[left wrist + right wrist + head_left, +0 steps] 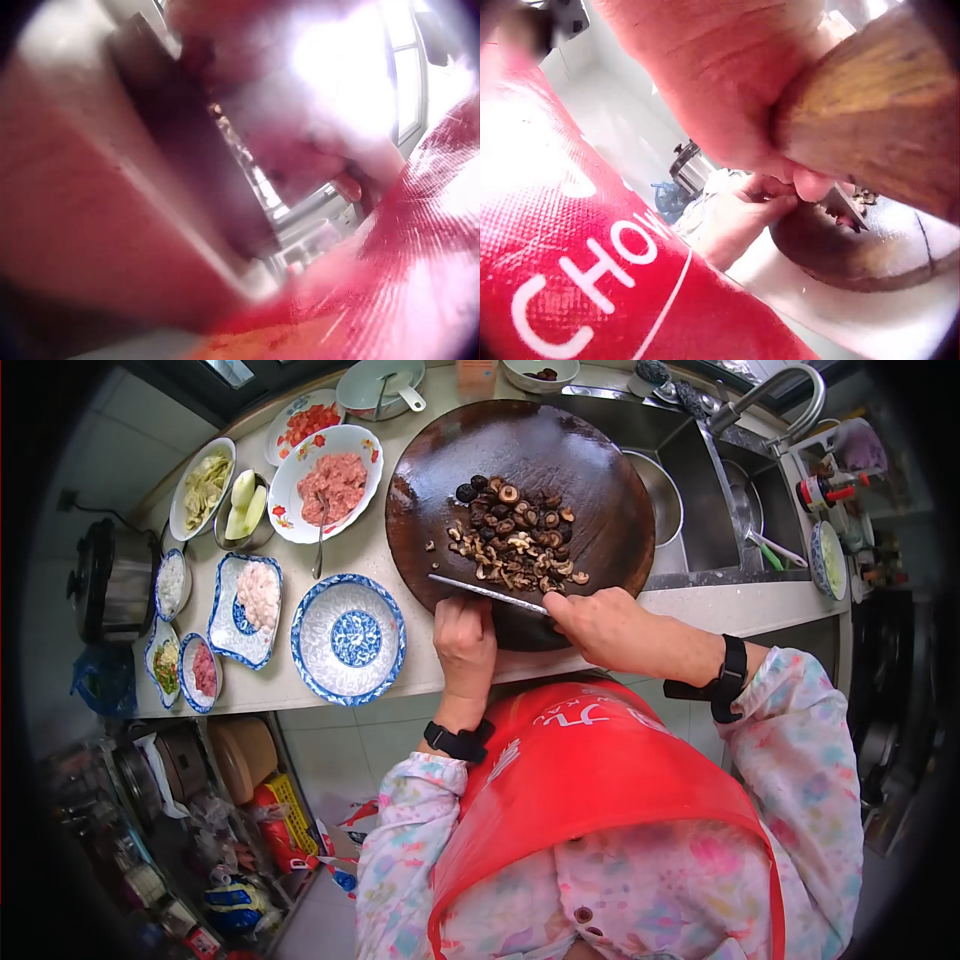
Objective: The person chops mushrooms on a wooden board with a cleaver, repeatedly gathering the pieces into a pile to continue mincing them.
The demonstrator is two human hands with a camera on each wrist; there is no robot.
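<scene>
In the head view my right hand (pixel 610 628) grips a knife, its blade (pixel 488 594) seen nearly edge-on over the round dark chopping board (pixel 420 510). The wooden handle (pixel 870 112) fills the upper right of the right wrist view. My left hand (pixel 465 645) has its fingers curled beside the blade on the near side; what lies under its fingertips is hidden. Beyond the blade, dark mushrooms (pixel 520 525) lie in a heap of whole and cut pieces. A brown piece (pixel 846 222) shows beside the blade. Blur hides the finger details in the left wrist view.
An empty blue-and-white bowl (pixel 355 640) stands left of the board. Farther left are a dish of pale pink pieces (pixel 258 595), a bowl of minced meat (pixel 335 488) and several smaller dishes. The sink (pixel 705 510) lies to the right, and a cooker (pixel 120 585) far left.
</scene>
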